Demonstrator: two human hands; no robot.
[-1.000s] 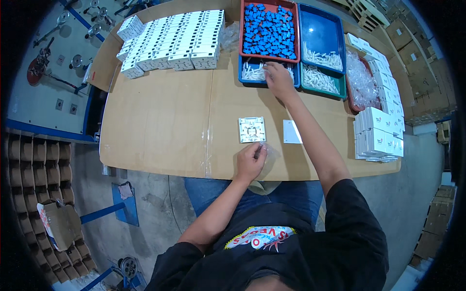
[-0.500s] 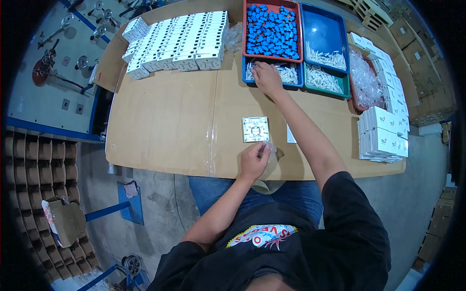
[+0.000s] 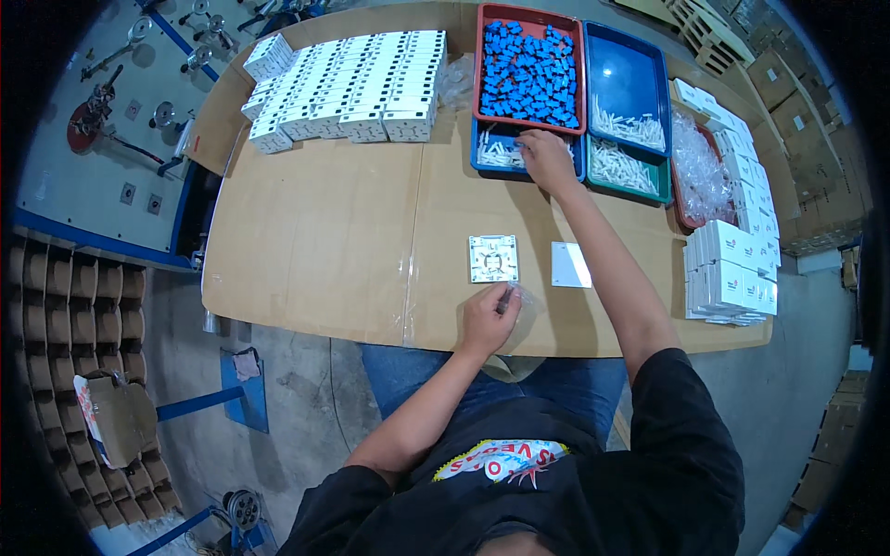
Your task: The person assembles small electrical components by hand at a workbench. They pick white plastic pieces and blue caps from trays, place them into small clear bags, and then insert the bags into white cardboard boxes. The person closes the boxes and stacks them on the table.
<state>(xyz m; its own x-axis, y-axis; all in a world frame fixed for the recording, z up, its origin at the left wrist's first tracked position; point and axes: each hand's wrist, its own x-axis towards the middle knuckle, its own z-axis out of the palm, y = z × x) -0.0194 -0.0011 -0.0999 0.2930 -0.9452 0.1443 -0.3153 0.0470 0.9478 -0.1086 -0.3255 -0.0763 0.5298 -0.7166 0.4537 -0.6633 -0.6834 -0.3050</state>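
The right hand is kept in the blue tray, fingers closed on white pieces; the left hand stays pinched on a clear bag beside the white plate.

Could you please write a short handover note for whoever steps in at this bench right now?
Left hand: resting at the near table edge, fingers closed on a small clear plastic bag.
Right hand: reaching into the small blue tray of white parts, fingers down among them; whether it has one in its grip cannot be told.
Things: a square white switch base lies open-side up in front of the person, a plain white cover plate just to its right, apart from it.
Done: base and plate laid out.
Left: the plate is not yet on the base.
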